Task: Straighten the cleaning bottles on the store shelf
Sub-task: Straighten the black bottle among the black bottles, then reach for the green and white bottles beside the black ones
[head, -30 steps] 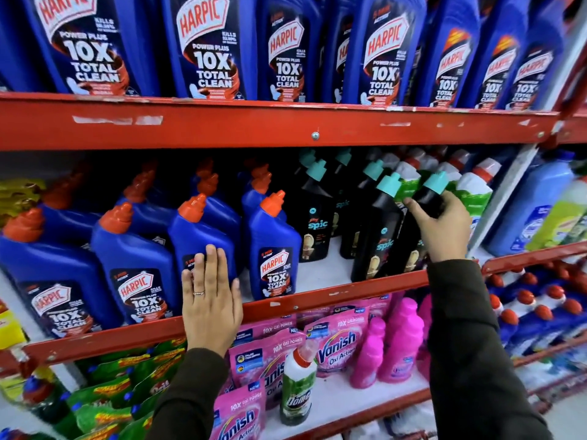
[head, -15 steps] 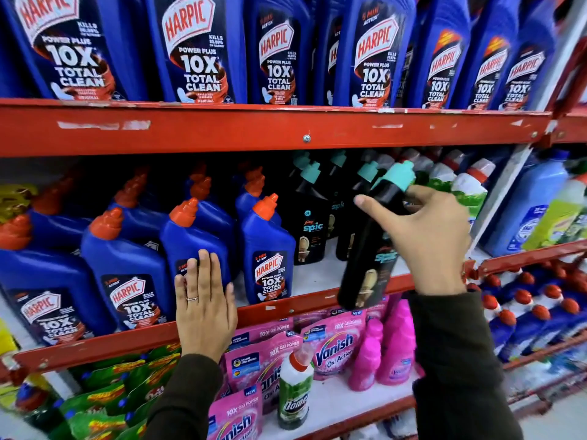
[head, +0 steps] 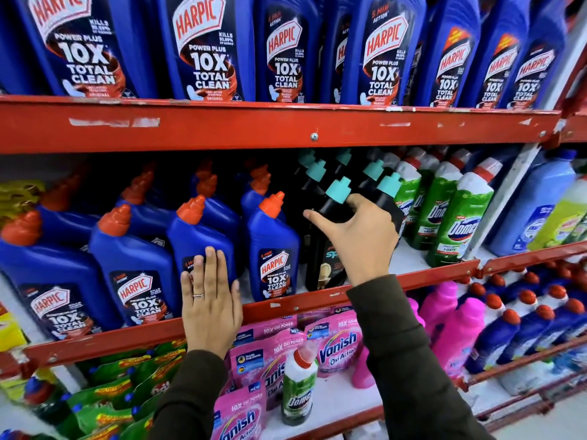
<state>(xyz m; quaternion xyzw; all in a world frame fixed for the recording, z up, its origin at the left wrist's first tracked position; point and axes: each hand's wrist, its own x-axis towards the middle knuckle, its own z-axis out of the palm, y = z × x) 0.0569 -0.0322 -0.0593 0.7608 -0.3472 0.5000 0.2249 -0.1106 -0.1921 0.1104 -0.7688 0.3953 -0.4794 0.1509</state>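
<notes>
- R hand (head: pixel 359 239) is gripping a black bottle (head: pixel 327 249) w/ teal cap, frame center: thumb stretching out left, fingers curling round the shoulder just under the cap, partly closed on it.
- Black bottle is standing at the front of the mid shelf, base at the red shelf lip (head: pixel 413 277), leaning a bit; top is tilting toward upper right.
- L hand (head: pixel 211 300) is lying flat, fingers straight and together, ring on one finger; palm is pressing on a blue Harpic bottle (head: pixel 197 242) and overlapping the shelf edge, lower center-left. Not holding anything, just pushing.
- More black teal-cap bottles (head: pixel 378 185) are sitting behind/right of the held one, touching or nearly so.
- Blue Harpic row w/ orange caps is filling mid shelf left; one Harpic bottle (head: pixel 274 249) is standing just beside the black one.
- Green Domex bottles (head: pixel 457 223) are lining up right of center.
- Big Harpic bottles (head: pixel 203 49) are running across the top shelf.
- Pink Vanish pouches (head: pixel 336 341) are sitting on the lower shelf, a lone Domex bottle (head: pixel 298 389) standing in front of them.
- Dark sleeves are covering both forearms.
</notes>
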